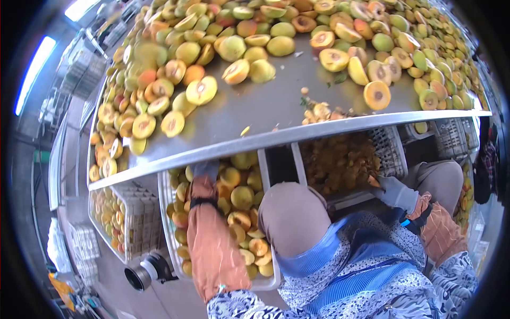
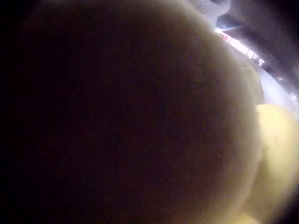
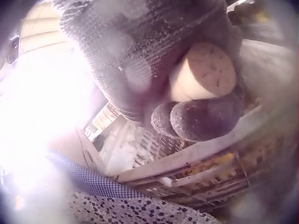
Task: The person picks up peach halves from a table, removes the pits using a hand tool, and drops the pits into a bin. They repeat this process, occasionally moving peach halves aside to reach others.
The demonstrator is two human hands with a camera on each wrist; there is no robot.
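The left hand, in a grey glove, reaches under the table's edge into a crate of halved and whole yellow-green fruit; its fingers are hidden. A large dark shape fills most of the left wrist view, with a yellow fruit at its right. The gloved right hand is by the near right corner of a crate holding brown pieces. In the right wrist view, the right hand has its fingers curled round a pale, round-ended handle; the handle's other end is hidden.
A metal table with a raised front rim bears heaps of halved fruit and a small pile of scraps. Another crate of fruit stands at the left, beside a black cylindrical object. The person's knees lie between the two central crates.
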